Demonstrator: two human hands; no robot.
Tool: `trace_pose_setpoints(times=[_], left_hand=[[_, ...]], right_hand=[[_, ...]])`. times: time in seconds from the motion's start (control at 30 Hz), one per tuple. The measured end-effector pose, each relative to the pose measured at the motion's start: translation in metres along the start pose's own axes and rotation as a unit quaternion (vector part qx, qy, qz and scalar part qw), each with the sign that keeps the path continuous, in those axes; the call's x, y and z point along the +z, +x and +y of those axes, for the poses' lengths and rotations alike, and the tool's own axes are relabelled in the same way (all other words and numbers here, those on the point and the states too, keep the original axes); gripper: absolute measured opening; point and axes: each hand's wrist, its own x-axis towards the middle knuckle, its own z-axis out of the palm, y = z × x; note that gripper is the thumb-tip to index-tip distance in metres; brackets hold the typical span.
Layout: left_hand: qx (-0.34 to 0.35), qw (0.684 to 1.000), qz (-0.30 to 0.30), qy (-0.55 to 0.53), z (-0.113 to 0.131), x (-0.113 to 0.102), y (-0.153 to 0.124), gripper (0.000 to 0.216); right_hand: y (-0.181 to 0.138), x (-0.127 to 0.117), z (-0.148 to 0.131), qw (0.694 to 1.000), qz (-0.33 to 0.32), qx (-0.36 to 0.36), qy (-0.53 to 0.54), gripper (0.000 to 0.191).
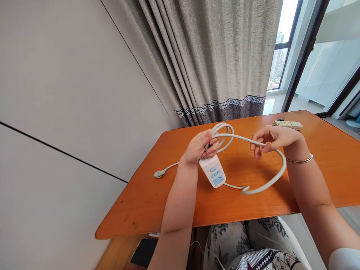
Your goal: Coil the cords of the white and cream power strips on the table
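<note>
My left hand (201, 145) is closed around several loops of a white power cord (233, 136) above the wooden table. Just below that hand is a white power strip (213, 171) with light blue sockets; I cannot tell whether it rests on the tabletop. To the right, my right hand (266, 139) pinches the same cord between thumb and fingers. From there the cord curves down and back to the strip's lower end. Left of my left wrist, the plug (159, 173) lies on the table at the end of a short stretch of cord.
The orange-brown wooden table (157, 210) stands against a pale wall. A second, cream power strip (288, 125) lies near its far right edge, beside a small dark object. Under the near edge, a black phone (144, 252) sits on a lower shelf. Grey curtains (225, 56) hang behind.
</note>
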Motion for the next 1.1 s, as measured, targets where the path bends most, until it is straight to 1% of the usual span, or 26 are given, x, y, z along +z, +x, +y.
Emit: trace_pose_setpoints(times=[0.03, 0.1, 0.13, 0.2, 0.23, 0.3, 0.37, 0.43, 0.5, 0.53, 0.6, 0.63, 0.67, 0.7, 0.77, 0.8, 0.83, 0.87, 0.93, 1.03, 1.1], left_hand=[[0.002, 1.000, 0.006, 0.002, 0.001, -0.001, 0.000, 0.055], [0.011, 1.000, 0.027, 0.008, 0.004, -0.003, 0.000, 0.057], [0.017, 0.999, 0.045, 0.010, 0.006, -0.005, -0.001, 0.058], [0.021, 0.996, 0.090, 0.010, 0.011, -0.009, -0.003, 0.056], [0.021, 0.993, 0.114, 0.005, 0.014, -0.011, -0.005, 0.055], [0.021, 0.988, 0.153, -0.020, 0.019, -0.015, -0.007, 0.054], [0.030, 0.982, 0.175, -0.057, 0.025, -0.019, -0.008, 0.053], [0.045, 0.977, 0.184, -0.094, 0.029, -0.020, -0.008, 0.052], [0.057, 0.973, 0.187, -0.122, 0.032, -0.019, -0.007, 0.051], [0.061, 0.972, 0.186, -0.130, 0.032, -0.018, -0.007, 0.051], [0.065, 0.972, 0.181, -0.135, 0.032, -0.014, -0.007, 0.050], [0.066, 0.973, 0.176, -0.132, 0.030, -0.012, -0.007, 0.050], [0.069, 0.974, 0.171, -0.128, 0.029, -0.009, -0.008, 0.050], [0.072, 0.976, 0.166, -0.123, 0.027, -0.005, -0.009, 0.050], [0.080, 0.978, 0.155, -0.113, 0.023, 0.002, -0.011, 0.051], [0.082, 0.979, 0.151, -0.110, 0.020, 0.006, -0.012, 0.052], [0.082, 0.980, 0.147, -0.107, 0.018, 0.010, -0.013, 0.053], [0.077, 0.981, 0.143, -0.106, 0.016, 0.013, -0.013, 0.053], [0.057, 0.984, 0.128, -0.109, 0.013, 0.019, -0.012, 0.053], [0.032, 0.986, 0.098, -0.129, 0.010, 0.023, -0.008, 0.053], [0.031, 0.984, 0.080, -0.153, 0.010, 0.024, -0.005, 0.053]], right_hand=[[0.000, -0.001, 0.003, 1.000, -0.013, -0.009, 0.024, 0.041], [0.004, 0.000, 0.008, 0.997, -0.028, -0.032, 0.072, 0.055], [0.006, 0.003, 0.009, 0.994, -0.024, -0.045, 0.094, 0.064], [0.013, 0.011, 0.008, 0.989, 0.023, -0.065, 0.130, 0.077], [0.017, 0.015, 0.007, 0.985, 0.059, -0.071, 0.143, 0.077], [0.024, 0.021, 0.003, 0.976, 0.129, -0.074, 0.158, 0.066], [0.029, 0.021, 0.001, 0.967, 0.179, -0.078, 0.164, 0.055], [0.030, 0.015, 0.004, 0.960, 0.217, -0.081, 0.155, 0.050], [0.030, 0.006, 0.010, 0.956, 0.259, -0.082, 0.112, 0.049], [0.030, 0.002, 0.014, 0.953, 0.283, -0.080, 0.074, 0.049], [0.031, -0.005, 0.023, 0.937, 0.340, -0.074, -0.042, 0.044], [0.032, -0.007, 0.027, 0.918, 0.373, -0.072, -0.118, 0.041], [0.034, -0.008, 0.030, 0.889, 0.407, -0.067, -0.200, 0.038], [0.037, -0.008, 0.032, 0.852, 0.438, -0.055, -0.280, 0.037], [0.045, -0.004, 0.036, 0.775, 0.482, -0.005, -0.407, 0.038], [0.050, -0.001, 0.037, 0.747, 0.490, 0.032, -0.448, 0.039], [0.055, 0.002, 0.038, 0.731, 0.486, 0.070, -0.474, 0.040], [0.060, 0.007, 0.038, 0.724, 0.476, 0.104, -0.488, 0.041], [0.069, 0.015, 0.038, 0.733, 0.448, 0.136, -0.494, 0.040], [0.074, 0.026, 0.035, 0.757, 0.432, 0.119, -0.475, 0.037], [0.073, 0.029, 0.031, 0.760, 0.447, 0.092, -0.462, 0.035]])
